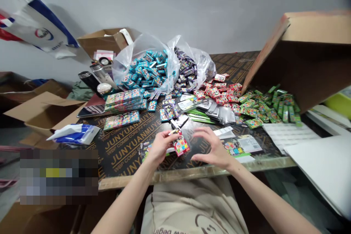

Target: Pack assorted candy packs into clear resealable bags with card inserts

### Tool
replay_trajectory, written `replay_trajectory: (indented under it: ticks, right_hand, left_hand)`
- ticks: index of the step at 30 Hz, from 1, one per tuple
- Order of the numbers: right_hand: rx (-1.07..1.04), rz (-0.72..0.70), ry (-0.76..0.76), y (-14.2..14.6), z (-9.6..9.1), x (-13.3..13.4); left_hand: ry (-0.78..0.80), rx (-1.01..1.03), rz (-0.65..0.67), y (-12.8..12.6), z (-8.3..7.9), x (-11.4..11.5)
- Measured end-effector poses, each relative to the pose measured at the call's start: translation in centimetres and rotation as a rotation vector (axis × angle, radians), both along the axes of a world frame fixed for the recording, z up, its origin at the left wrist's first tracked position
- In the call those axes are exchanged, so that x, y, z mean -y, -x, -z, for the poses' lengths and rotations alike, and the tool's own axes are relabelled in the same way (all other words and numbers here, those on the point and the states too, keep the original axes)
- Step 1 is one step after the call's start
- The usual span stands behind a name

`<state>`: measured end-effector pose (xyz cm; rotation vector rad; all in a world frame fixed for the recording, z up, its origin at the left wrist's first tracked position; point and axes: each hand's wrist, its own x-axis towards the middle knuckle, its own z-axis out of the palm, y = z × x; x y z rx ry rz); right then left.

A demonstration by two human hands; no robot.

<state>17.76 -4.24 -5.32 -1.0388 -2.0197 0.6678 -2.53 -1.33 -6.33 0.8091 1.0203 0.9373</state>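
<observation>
Between the thumb and fingers of my left hand (160, 147) is a small red printed box (181, 144), held just above the table near its front edge. My right hand (211, 146) is beside it on the right, fingers spread and curved, with nothing in it. Flat printed packaging (233, 146) with green edges lies under and beyond the right hand. A few small boxes (168, 111), teal and purple, sit just behind the left hand. Part of another printed sheet (144, 150) shows beneath the left hand.
Clear bags hold teal boxes (148, 69) and purple boxes (186, 65) at the back. Loose red boxes (219, 91) and green boxes (268, 106) lie to the right, below a tilted cardboard carton (315, 29). Stacked printed packs (123, 100), a thermos (102, 74) and a tissue pack (78, 134) stand left.
</observation>
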Motion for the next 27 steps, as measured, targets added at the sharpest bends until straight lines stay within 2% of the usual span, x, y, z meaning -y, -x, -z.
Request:
replay_trajectory:
  ticks: [3, 5, 7, 9, 11, 13, 15, 18, 20, 22, 24, 27]
  right_hand:
    - [0.086, -0.132, -0.084, 0.8, 0.0, -0.2]
    - [0.102, -0.172, -0.105, 1.1, 0.4, -0.4]
    - [0.077, -0.102, -0.111, 0.8, 1.0, -0.7]
    - [0.049, -0.005, -0.105, 0.1, 1.9, -1.0]
    - [0.022, 0.048, -0.094, -0.7, 2.8, -1.4]
    - [-0.003, 0.075, -0.073, -1.2, 3.7, -1.7]
    - [-0.027, 0.123, -0.058, -1.5, 4.3, -1.9]
    - [0.027, 0.186, -0.085, -1.4, 4.1, -1.8]
    - [0.162, 0.148, -0.134, -0.8, 3.4, -1.5]
    - [0.306, 0.063, -0.183, 0.2, 2.4, -0.9]
    - [0.371, -0.024, -0.226, 1.4, 1.6, -0.4]
    - [0.29, -0.161, -0.226, 2.5, 0.9, 0.2]
  left_hand:
    - [-0.041, -0.064, 0.158, -0.3, 0.1, 0.6]
    - [-0.112, -0.163, 0.219, -0.1, 0.3, 0.8]
    - [-0.269, -0.388, 0.213, 1.0, 0.8, 0.6]
    - [-0.511, -0.728, 0.19, 2.8, 1.7, 0.4]
    - [-0.723, -1.053, 0.243, 4.5, 2.8, 0.3]
    - [-0.819, -1.234, 0.351, 5.6, 4.0, 0.5]
    - [-0.841, -1.279, 0.431, 5.9, 4.7, 0.8]
    - [-0.824, -1.223, 0.447, 5.1, 4.4, 1.2]
    - [-0.735, -1.056, 0.344, 3.6, 3.5, 1.3]
    - [-0.558, -0.742, 0.225, 1.4, 2.4, 1.5]
    - [-0.37, -0.396, 0.171, -0.8, 1.4, 1.9]
    - [-0.149, -0.039, 0.134, -3.1, 0.6, 2.9]
